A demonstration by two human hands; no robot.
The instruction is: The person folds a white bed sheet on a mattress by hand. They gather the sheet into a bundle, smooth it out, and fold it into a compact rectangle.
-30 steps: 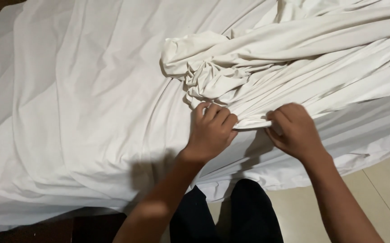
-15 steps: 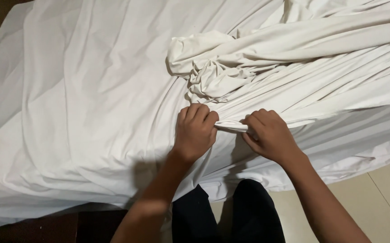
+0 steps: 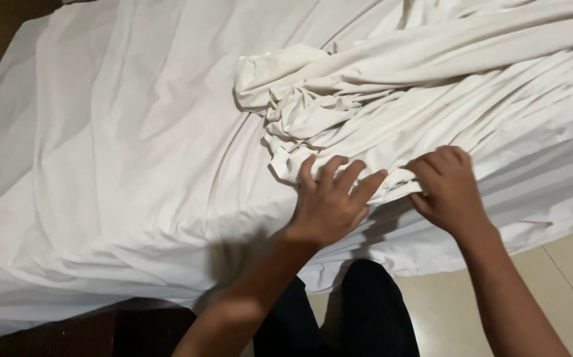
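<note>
White cotton-like sheet [image 3: 134, 165] is lying spread over the bed [image 3: 101, 327], its bunched, twisted part [image 3: 313, 99] sitting above the hands. Left hand [image 3: 329, 205] is resting flat at the lower edge of the bunch, fingers [image 3: 339, 173] splayed and released, pressing the cloth down. Right hand [image 3: 448, 192] is working just right of the left hand, fingers curled and pinching a fold [image 3: 399, 180] of the sheet. Dark trousers [image 3: 366, 311] are showing below the hands, against the bed's edge. Pale floor tiles [image 3: 564, 271] are lying right of the trousers.
</note>
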